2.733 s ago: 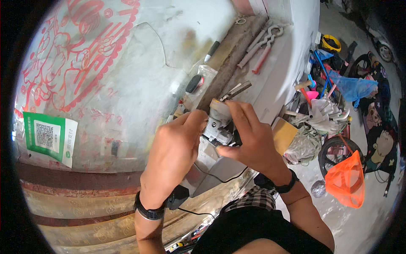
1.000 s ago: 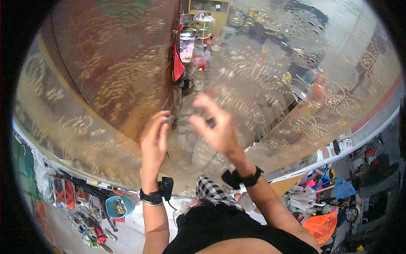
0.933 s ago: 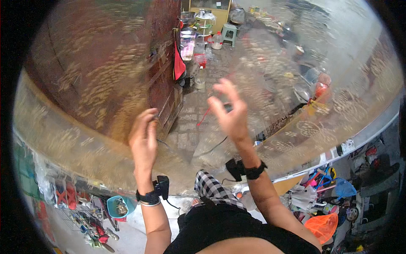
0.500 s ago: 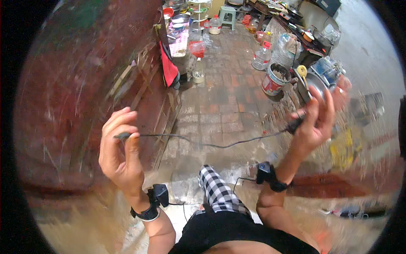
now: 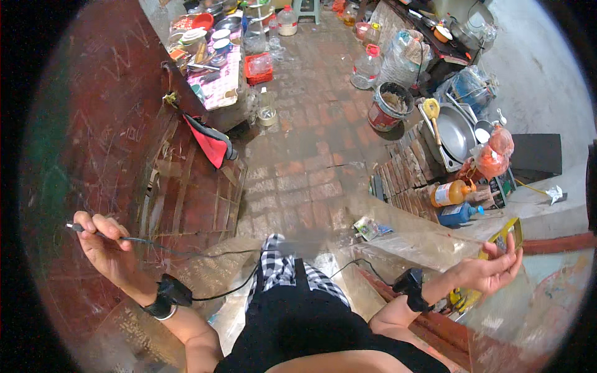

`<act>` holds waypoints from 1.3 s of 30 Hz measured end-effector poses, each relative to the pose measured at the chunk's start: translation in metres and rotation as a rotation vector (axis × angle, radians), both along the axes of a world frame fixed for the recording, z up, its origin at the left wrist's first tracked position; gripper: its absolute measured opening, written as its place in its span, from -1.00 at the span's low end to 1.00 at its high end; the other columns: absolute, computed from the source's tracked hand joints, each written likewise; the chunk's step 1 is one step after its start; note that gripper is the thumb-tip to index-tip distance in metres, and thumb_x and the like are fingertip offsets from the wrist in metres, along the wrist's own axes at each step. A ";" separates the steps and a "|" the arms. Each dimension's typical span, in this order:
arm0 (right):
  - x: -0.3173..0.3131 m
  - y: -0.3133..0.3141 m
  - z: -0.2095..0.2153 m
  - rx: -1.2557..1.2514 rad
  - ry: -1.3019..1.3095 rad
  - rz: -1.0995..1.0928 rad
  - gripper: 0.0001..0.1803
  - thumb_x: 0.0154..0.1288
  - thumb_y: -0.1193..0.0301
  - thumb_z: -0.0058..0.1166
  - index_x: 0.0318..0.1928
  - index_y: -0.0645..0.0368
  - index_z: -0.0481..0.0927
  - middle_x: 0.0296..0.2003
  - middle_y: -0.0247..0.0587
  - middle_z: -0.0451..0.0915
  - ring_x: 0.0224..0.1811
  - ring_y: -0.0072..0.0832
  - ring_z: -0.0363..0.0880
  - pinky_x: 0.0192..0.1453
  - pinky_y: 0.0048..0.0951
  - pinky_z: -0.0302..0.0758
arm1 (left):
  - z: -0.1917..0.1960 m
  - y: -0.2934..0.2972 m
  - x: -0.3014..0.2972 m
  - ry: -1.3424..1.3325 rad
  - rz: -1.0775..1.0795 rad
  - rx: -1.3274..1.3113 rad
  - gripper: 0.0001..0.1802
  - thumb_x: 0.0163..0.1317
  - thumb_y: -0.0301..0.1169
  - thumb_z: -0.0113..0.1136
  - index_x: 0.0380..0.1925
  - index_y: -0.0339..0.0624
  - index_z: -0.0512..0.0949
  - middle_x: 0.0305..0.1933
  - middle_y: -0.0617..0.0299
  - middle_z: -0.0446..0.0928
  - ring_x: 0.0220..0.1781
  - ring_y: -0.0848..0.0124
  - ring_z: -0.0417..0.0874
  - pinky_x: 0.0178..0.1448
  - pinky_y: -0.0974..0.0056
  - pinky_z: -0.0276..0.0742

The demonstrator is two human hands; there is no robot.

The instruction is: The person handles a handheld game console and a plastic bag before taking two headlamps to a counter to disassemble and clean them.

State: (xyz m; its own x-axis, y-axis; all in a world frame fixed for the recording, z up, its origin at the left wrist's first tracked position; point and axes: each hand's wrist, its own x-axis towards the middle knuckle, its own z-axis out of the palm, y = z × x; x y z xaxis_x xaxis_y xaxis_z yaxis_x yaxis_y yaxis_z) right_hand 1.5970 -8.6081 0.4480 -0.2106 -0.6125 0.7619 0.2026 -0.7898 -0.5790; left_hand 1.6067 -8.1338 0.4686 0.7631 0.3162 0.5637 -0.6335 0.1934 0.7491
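A red door [image 5: 106, 155] is standing at ten o'clock, a crowded worktop [image 5: 225, 94] at eleven, a bucket [image 5: 380, 118] at one, a metal basin [image 5: 459, 133] at two. Clear sheeting [image 5: 404, 252] is hanging toward three, near the right hand [image 5: 488, 268], whose grip is resting released, fingers apart. The left hand's [image 5: 106, 245] grip is pinching a black cable [image 5: 152, 243], plug [image 5: 73, 227] poking out toward nine; a blurred dark shape [image 5: 303, 247], possibly its other end, is hanging centrally.

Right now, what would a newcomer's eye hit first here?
Probably the left hand at far left, holding a dark cable with a metal-tipped end against the dark red door. Next, the bright red-and-gray item hanging at that door's edge. Over on the right, a steel basin sits above an orange bottle and a blue one.
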 end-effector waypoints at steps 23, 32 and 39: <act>0.528 0.069 -0.129 -0.268 2.070 1.914 -0.66 0.32 0.26 -0.18 -0.22 0.34 0.48 -0.48 -0.26 0.56 -0.47 -0.58 0.51 -0.39 -0.54 0.47 | -0.086 -0.087 0.460 0.491 -0.424 -0.232 -0.70 0.25 -0.23 -0.04 -0.39 -0.17 0.15 -0.67 -0.07 0.43 -0.77 0.21 0.47 -0.70 0.32 0.45; 0.751 0.113 -0.229 1.989 0.818 2.202 -0.47 0.32 0.14 -0.23 0.09 0.32 0.20 -0.03 0.03 0.41 -0.06 -0.25 0.45 -0.01 -0.26 0.44 | -0.115 -0.167 0.618 0.951 -0.781 -0.086 -0.74 0.25 -0.28 -0.04 -0.38 -0.29 0.28 -0.54 -0.12 0.51 -0.54 0.12 0.59 -0.45 0.20 0.54; 0.892 0.130 -0.223 1.758 0.907 2.327 -0.77 0.27 0.41 -0.11 -0.09 0.20 0.34 -0.56 -0.39 0.35 -0.69 -0.70 0.21 -0.63 -0.64 0.17 | -0.147 -0.130 0.666 1.104 -0.307 -0.107 -0.74 0.25 -0.25 -0.04 -0.38 -0.26 0.37 -0.59 0.10 0.51 -0.58 0.39 0.55 -0.49 0.39 0.48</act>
State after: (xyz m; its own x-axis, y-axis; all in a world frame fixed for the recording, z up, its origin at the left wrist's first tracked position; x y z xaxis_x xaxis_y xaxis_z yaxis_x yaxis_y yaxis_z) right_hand 2.4894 -8.4780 0.2254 0.5890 0.7223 -0.3625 -0.8066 0.4979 -0.3184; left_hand 2.2723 -8.2638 0.3219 0.8773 0.0371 -0.4785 0.4429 0.3217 0.8369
